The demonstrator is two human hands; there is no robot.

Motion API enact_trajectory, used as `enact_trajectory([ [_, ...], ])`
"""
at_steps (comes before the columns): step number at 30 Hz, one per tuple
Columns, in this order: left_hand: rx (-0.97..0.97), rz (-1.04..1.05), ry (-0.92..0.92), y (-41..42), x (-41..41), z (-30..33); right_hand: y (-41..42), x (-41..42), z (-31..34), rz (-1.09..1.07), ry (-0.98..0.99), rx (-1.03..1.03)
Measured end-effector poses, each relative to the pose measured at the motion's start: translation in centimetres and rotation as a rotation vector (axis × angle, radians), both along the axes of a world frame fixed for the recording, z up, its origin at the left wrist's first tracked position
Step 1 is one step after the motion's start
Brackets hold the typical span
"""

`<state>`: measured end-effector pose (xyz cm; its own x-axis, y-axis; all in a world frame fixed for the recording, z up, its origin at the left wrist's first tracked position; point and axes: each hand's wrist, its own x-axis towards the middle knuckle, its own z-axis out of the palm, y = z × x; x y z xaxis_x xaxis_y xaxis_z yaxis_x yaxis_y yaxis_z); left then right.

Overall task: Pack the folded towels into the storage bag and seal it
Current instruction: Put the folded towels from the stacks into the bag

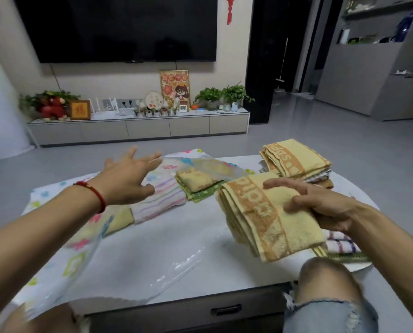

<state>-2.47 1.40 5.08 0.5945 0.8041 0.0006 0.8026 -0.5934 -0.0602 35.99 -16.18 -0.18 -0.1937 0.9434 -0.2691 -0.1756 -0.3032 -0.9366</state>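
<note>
**Meanwhile, a yellow towel held right of centre**

Right of centre, the right hand [320,205] grips a folded yellow towel [270,219] above the table [176,236]; its long axis runs from centre frame toward lower right. The left hand [126,181] hovers spread and empty over the storage bag [63,265], which lies across the left half. A towel stack [296,159] sits upper right.

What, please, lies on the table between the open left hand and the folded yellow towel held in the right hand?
In the head view, between the left hand and the held yellow towel lie a pastel-striped towel and a small yellow towel on a green one.
</note>
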Motion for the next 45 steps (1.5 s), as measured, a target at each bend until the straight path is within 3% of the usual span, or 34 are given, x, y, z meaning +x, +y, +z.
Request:
enact_trajectory([
  [3, -0.064, -0.005, -0.043, 0.2, -0.1, 1.6, 4.4, -5.8, -1.4, 0.185, 0.099, 0.027],
  [5, -0.090, -0.016, -0.084, 0.0, -0.1, 2.5, 8.1, -10.2, -3.1, 0.162, 0.143, 0.035],
  [8, -0.075, -0.028, -0.123, -0.3, 0.0, 3.4, 14.4, -16.6, -5.5, 0.008, 0.294, 0.030],
  [13, -0.034, -0.109, -0.222, -0.7, 0.2, 4.7, 23.3, -24.0, -7.1, -0.493, 0.578, 0.164],
  [15, -0.040, -0.148, -0.243, -0.7, 0.0, 4.8, 24.6, -25.8, -9.4, -0.585, 0.469, 0.138],
  [19, -0.061, -0.138, -0.209, -0.9, -0.3, 4.2, 24.7, -27.3, -14.5, -0.562, -0.006, 0.037],
  [23, -0.072, -0.113, -0.209, -1.0, -0.3, 4.1, 24.8, -28.2, -14.4, -0.723, -0.125, 0.086],
  [27, -0.112, -0.078, -0.208, -1.1, -0.1, 4.2, 24.3, -27.1, -13.2, -0.620, -0.367, 0.173],
  [31, -0.113, -0.069, -0.212, -1.3, -0.1, 3.9, 21.7, -27.0, -14.0, -0.685, -0.600, 0.148],
  [37, -0.109, -0.103, -0.226, -2.0, 0.2, 3.2, 21.9, -26.9, -14.0, -0.461, -0.614, 0.140],
  [39, -0.109, -0.093, -0.237, -2.1, 0.3, 3.0, 22.1, -26.2, -13.7, -0.547, -0.617, 0.132],
  [42, -0.116, -0.081, -0.241, -2.2, 0.6, 2.7, 22.4, -23.6, -14.2, -0.852, -0.660, 0.071],
  [45, -0.118, -0.078, -0.232, -2.2, 0.5, 2.6, 23.9, -20.0, -14.3, -0.825, -0.823, -0.050],
])
